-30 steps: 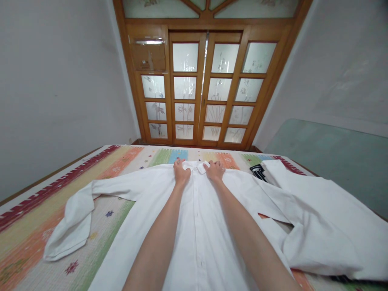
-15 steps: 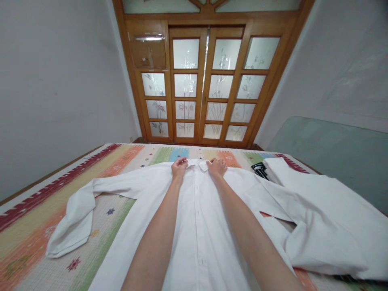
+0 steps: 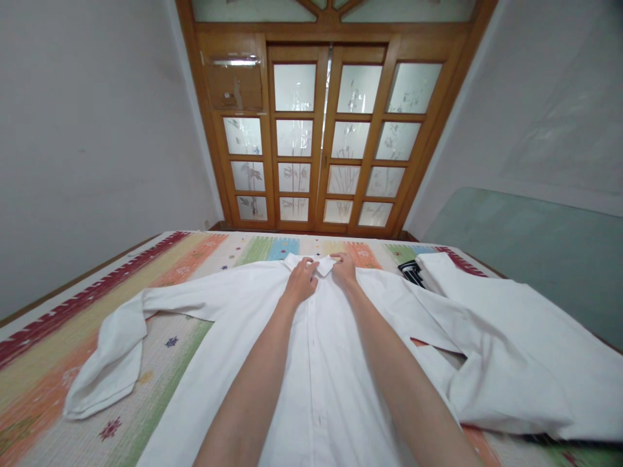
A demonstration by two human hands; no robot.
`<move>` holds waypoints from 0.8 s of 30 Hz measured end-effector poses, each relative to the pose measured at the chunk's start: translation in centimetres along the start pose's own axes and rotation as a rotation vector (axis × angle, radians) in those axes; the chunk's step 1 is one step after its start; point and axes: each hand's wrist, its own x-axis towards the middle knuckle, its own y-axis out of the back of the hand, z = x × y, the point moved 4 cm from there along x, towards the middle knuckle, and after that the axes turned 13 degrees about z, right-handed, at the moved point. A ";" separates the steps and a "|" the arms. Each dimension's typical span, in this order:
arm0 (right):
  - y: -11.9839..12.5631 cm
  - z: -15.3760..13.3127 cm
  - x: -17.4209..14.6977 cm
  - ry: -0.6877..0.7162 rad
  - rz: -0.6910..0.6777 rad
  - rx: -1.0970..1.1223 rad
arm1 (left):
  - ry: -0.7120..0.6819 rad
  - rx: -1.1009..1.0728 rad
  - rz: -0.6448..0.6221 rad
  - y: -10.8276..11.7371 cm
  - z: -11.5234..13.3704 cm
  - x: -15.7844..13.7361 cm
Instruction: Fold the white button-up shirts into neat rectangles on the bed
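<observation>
A white button-up shirt [image 3: 233,363] lies front side up, its collar [image 3: 325,266] at the far end and its button strip running toward me. My right hand [image 3: 344,267] pinches the right side of the collar. Beside it, my left hand [image 3: 302,280] rests at the middle of the neckline, fingers bent against the collar's inner edge; whether it grips the cloth I cannot tell. One sleeve [image 3: 117,344] is bent out to the left. The other sleeve [image 3: 501,376] lies crumpled on the right.
A striped, patterned bedcover [image 3: 160,363] lies under the shirt. More white cloth [image 3: 549,337] is piled at the right, near a black-and-white striped item [image 3: 413,272]. A pale green headboard-like panel [image 3: 525,253] leans by the right wall. Wooden glazed doors [image 3: 318,143] stand beyond.
My left hand has moved right, from the collar's left side to its middle, leaving that left collar point uncovered. My right hand stays at the collar's right side. The view has shifted slightly.
</observation>
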 end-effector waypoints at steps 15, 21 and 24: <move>0.1 -1.7 0.5 0.403 -0.291 -0.134 | 0.112 0.282 -0.013 -0.1 -0.1 -0.2; 0.4 -1.6 0.3 0.387 -0.274 -0.173 | 0.139 0.195 0.185 0.9 -0.1 0.4; 0.5 -1.7 0.3 0.368 -0.243 -0.208 | 0.208 0.163 0.227 1.7 -1.9 1.6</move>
